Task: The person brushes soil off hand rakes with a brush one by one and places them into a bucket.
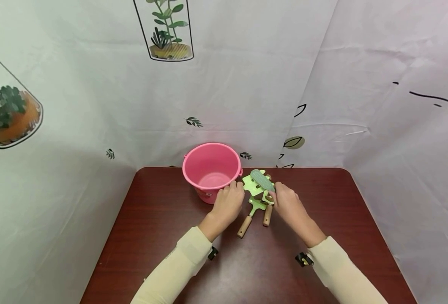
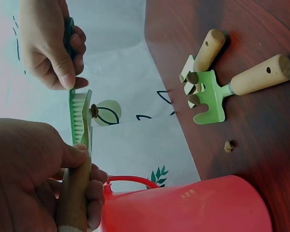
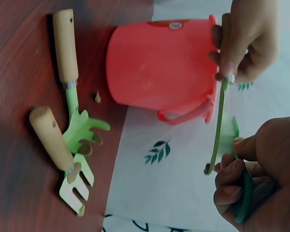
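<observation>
My left hand point(image 1: 229, 200) grips the wooden handle point(image 2: 73, 198) of a small garden tool with a flat light green head point(image 1: 250, 185). A green scrub brush point(image 1: 261, 179) is in my right hand point(image 1: 289, 207), its fingers curled round the dark green handle point(image 3: 245, 198). The brush's pale bristles point(image 2: 79, 113) meet the face of the tool's head, seen edge-on in both wrist views. A brown clump point(image 3: 208, 168) clings to that head's far side. Both hands are above the table, beside the bucket's rim.
The pink bucket point(image 1: 212, 162) stands at the table's back, left of the tools. On the brown table point(image 1: 163, 219) lie a green clawed hand rake point(image 3: 82, 130) and a green hand fork point(image 3: 77, 186), both wooden-handled, with brown clumps. A small brown crumb point(image 2: 228, 146) lies near the bucket.
</observation>
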Demonstrator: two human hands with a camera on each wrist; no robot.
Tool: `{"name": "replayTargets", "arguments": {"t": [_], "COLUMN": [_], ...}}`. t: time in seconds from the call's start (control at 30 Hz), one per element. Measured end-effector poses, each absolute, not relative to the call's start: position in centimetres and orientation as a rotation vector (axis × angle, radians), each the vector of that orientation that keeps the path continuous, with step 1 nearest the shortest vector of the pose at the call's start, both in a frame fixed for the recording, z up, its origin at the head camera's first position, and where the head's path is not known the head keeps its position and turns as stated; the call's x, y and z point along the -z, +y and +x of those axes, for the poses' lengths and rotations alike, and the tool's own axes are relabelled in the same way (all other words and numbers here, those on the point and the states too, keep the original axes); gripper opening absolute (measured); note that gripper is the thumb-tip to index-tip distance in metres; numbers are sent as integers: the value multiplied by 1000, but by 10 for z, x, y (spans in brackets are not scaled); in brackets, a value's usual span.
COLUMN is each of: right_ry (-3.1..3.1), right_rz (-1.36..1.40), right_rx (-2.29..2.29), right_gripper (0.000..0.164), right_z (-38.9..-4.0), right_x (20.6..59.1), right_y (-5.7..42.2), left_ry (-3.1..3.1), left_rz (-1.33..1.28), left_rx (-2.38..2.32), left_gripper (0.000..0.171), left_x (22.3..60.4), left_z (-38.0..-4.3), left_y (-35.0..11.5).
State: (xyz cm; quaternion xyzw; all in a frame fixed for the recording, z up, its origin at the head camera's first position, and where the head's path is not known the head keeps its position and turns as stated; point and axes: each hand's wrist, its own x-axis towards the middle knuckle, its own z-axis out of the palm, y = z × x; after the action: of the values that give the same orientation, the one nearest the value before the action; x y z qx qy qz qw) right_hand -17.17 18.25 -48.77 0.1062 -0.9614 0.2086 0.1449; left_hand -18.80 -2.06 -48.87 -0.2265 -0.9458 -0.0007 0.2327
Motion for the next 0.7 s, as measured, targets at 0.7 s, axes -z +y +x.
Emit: {"name": "replayTargets", "arguments": {"t": [0.7], "right_ry": [-2741], "right_rz": [209], "right_rx": [-685], "right_gripper": [20], "right_z": [-188], "right_x": [496], "right_y": [214], "left_ry": [-2601], "left_rz": [-620], "left_rx": [16], "left_gripper": [8], "left_x": [486], "left_z": [-188], "left_y": [-24]}}
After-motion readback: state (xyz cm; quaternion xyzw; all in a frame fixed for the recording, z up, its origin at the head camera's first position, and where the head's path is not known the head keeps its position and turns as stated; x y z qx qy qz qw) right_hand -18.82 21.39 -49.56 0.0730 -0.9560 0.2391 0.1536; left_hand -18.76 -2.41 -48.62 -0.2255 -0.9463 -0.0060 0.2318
